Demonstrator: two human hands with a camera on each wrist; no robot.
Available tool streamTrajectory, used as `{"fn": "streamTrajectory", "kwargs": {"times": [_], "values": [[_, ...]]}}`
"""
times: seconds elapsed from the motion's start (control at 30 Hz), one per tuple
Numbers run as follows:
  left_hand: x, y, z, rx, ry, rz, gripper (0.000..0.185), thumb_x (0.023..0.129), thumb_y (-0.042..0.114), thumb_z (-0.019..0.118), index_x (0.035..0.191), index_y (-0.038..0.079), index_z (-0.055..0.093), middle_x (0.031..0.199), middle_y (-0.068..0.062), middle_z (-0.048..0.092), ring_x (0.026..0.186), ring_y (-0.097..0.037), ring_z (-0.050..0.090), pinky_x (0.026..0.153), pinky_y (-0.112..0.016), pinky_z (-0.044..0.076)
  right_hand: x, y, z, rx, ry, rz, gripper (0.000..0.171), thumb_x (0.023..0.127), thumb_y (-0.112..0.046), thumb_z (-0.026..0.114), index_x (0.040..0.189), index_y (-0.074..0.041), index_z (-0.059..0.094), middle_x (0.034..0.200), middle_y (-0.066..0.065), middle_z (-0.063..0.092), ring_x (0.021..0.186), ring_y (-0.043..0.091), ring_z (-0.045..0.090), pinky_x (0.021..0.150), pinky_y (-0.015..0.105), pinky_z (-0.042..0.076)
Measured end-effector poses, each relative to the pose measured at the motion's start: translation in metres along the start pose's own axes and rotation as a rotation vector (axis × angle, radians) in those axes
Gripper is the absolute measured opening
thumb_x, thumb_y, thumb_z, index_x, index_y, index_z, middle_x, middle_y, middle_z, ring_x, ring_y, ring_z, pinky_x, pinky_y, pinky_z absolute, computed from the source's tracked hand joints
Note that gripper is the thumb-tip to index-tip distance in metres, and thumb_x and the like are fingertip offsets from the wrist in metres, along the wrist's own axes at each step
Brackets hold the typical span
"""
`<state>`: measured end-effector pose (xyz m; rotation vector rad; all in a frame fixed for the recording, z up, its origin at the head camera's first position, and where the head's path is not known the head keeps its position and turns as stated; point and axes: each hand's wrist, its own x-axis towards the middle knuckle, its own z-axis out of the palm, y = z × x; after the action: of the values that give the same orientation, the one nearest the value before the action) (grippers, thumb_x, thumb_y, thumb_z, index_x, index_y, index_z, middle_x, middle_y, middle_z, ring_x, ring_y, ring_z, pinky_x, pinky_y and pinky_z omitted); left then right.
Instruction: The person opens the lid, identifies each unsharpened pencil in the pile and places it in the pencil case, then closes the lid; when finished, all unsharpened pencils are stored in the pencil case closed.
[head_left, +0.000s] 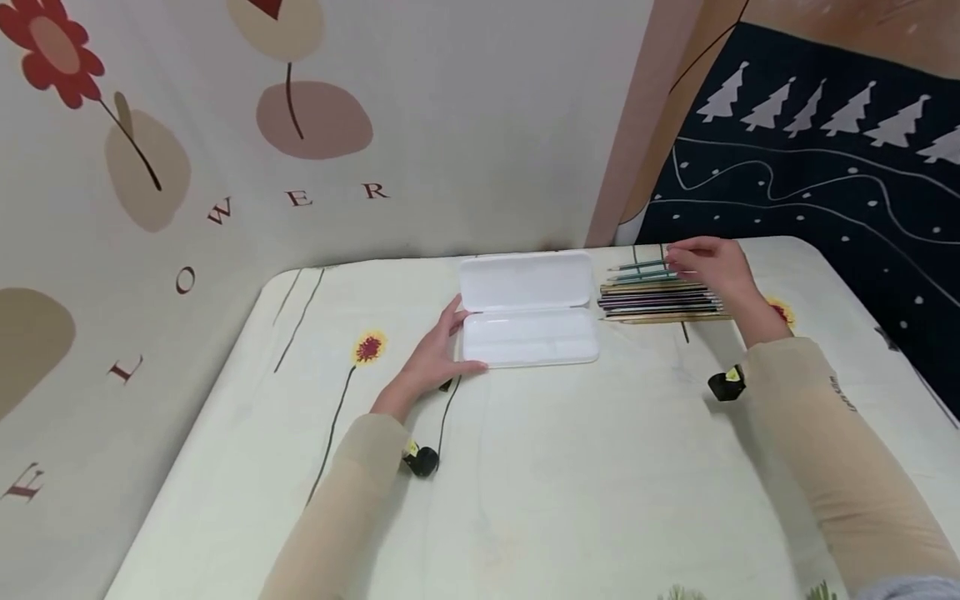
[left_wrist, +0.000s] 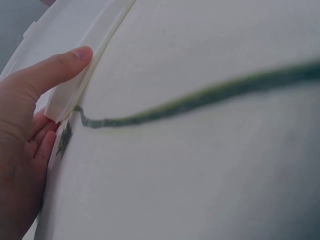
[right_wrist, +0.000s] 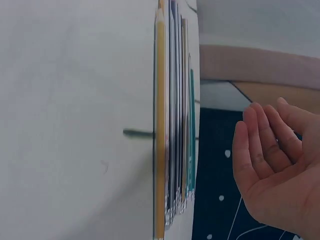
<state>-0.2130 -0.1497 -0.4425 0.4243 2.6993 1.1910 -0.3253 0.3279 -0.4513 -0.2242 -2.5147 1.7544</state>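
Two hands at a pale, flower-printed tabletop [head_left: 562, 475]. The white hinged case [head_left: 531, 337] lies open toward the far edge, its lid laid back. The left hand [head_left: 432, 358] has its grip closed on the case's left end, thumb on the near edge, fingers at the side. Just to the right of the case lie pencils [head_left: 660, 302], roughly parallel: a yellow pencil [right_wrist: 160, 125] nearest the person, dark-barrelled ones between, teal pencils [head_left: 637, 276] farthest off. The right hand [head_left: 716, 267] overlaps the teal pencils' right ends in the head view; the right wrist view shows its grip relaxed, fingers gently curved, holding nothing. Dark tree-printed fabric [head_left: 817, 167] hangs at the right.
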Motion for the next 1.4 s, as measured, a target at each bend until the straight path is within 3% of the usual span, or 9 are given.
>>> {"fn": "streamTrajectory", "kwargs": {"times": [0.23,0.43,0.63,0.8,0.93,1.03,1.2,1.4], "values": [[0.0,0.0,-0.001,-0.035,-0.008,-0.005,0.118,0.068,0.041,0.083,0.152,0.03,0.0,0.149,-0.001,0.035,0.137,-0.02,0.034,0.115,-0.041,0.025,-0.024,-0.021,-0.016,0.01,0.001,0.054,0.044,0.082,-0.039,0.07,0.118,-0.014,0.066,0.106,-0.001,0.069,0.083,0.004,0.067,0.067,0.017,0.056],[0.001,-0.001,-0.001,-0.05,-0.018,-0.009,0.119,0.068,0.042,0.083,0.151,0.033,-0.001,0.149,0.002,0.034,0.138,-0.019,0.033,0.115,-0.041,0.024,-0.015,0.003,-0.023,-0.044,0.065,0.06,0.05,0.079,-0.049,0.068,0.118,-0.018,0.065,0.105,-0.006,0.064,0.087,0.002,0.063,0.066,0.008,0.052],[0.0,0.0,-0.002,-0.066,-0.025,-0.013,0.119,0.068,0.04,0.083,0.151,0.033,-0.001,0.15,0.002,0.033,0.138,-0.019,0.033,0.116,-0.041,0.024,-0.017,0.009,-0.03,-0.03,0.093,0.068,0.051,0.078,-0.046,0.069,0.118,-0.015,0.065,0.101,-0.01,0.063,0.086,0.0,0.061,0.068,0.008,0.051],[0.0,-0.001,-0.002,-0.065,-0.027,-0.013,0.119,0.068,0.039,0.083,0.152,0.032,-0.001,0.15,0.002,0.033,0.138,-0.02,0.033,0.116,-0.041,0.024,-0.022,0.008,-0.035,-0.141,0.129,0.114,0.05,0.081,-0.051,0.063,0.119,-0.018,0.064,0.102,-0.015,0.059,0.083,-0.005,0.058,0.069,0.007,0.049],[0.001,-0.002,-0.002,-0.069,-0.022,-0.014,0.119,0.068,0.039,0.084,0.152,0.032,0.0,0.15,0.002,0.034,0.138,-0.019,0.033,0.116,-0.04,0.023,-0.034,-0.006,-0.036,-0.224,0.134,0.177,0.047,0.084,-0.054,0.059,0.119,-0.023,0.064,0.103,-0.016,0.056,0.086,-0.002,0.054,0.061,0.009,0.046],[0.001,-0.002,-0.002,-0.067,-0.019,-0.01,0.119,0.068,0.04,0.084,0.152,0.032,-0.001,0.15,0.002,0.034,0.138,-0.019,0.033,0.116,-0.04,0.023,-0.051,-0.024,-0.034,-0.263,0.106,0.206,0.047,0.087,-0.054,0.055,0.12,-0.022,0.062,0.102,-0.016,0.053,0.091,0.004,0.049,0.07,0.016,0.045],[0.001,-0.002,-0.002,-0.061,-0.019,-0.011,0.119,0.067,0.043,0.083,0.151,0.035,-0.001,0.15,0.002,0.034,0.138,-0.018,0.033,0.116,-0.04,0.023,-0.067,-0.038,-0.031,-0.277,0.052,0.244,0.048,0.091,-0.051,0.051,0.124,-0.017,0.058,0.115,-0.008,0.051,0.099,0.009,0.046,0.093,0.033,0.042],[0.001,-0.002,-0.002,-0.055,-0.021,-0.024,0.119,0.067,0.044,0.083,0.15,0.037,-0.002,0.15,0.004,0.033,0.138,-0.017,0.033,0.116,-0.041,0.023,-0.064,-0.031,-0.033,-0.318,0.016,0.259,0.05,0.094,-0.045,0.048,0.132,-0.013,0.053,0.139,0.012,0.042,0.114,0.023,0.043,0.08,0.024,0.039]]}}
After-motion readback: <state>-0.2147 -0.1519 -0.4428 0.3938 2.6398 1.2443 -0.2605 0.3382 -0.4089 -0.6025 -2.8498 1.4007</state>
